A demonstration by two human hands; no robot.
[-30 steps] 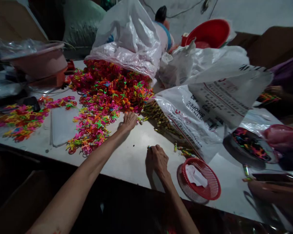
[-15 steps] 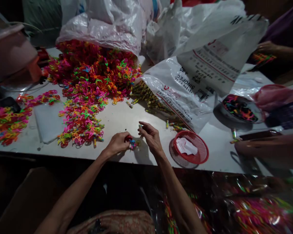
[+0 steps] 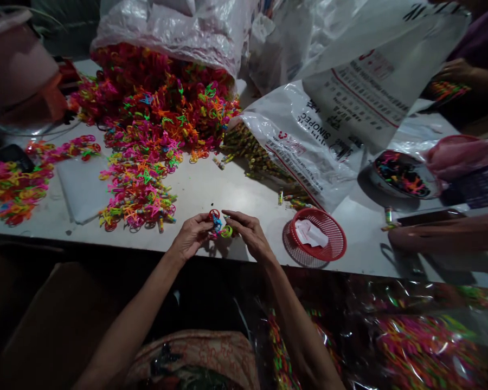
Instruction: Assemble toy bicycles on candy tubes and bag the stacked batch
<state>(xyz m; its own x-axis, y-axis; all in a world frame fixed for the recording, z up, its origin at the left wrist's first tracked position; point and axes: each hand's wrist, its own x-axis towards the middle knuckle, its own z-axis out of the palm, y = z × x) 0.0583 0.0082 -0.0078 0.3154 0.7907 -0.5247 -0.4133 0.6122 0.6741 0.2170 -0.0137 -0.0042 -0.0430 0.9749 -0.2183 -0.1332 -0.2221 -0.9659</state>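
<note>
Over the table's front part, my left hand [image 3: 195, 233] pinches a small plastic toy bike [image 3: 216, 222] with a red wheel, a blue middle and a yellow-green wheel. My right hand [image 3: 250, 234] is closed right beside it, its fingertips by the yellow-green wheel. Between those fingers is a small tube, mostly hidden. To the left spreads a heap of colourful plastic toys [image 3: 140, 179], with a few small tubes at its near edge. Many more small patterned tubes [image 3: 252, 154] spill from a white printed sack [image 3: 305, 130] beyond my right hand.
A red mesh basket [image 3: 339, 238] with white paper inside stands right of my hands. Further right are a bowl [image 3: 406, 179] of toys and a brown bag [image 3: 447, 235]. A flat clear plastic pack [image 3: 81, 189] lies left. Another person's hand [image 3: 455, 70] holds toys at far right.
My hands have come closer together. The right hand, with the small tube, has moved down to the toy bike, which the left hand has turned and raised so it shows more.
</note>
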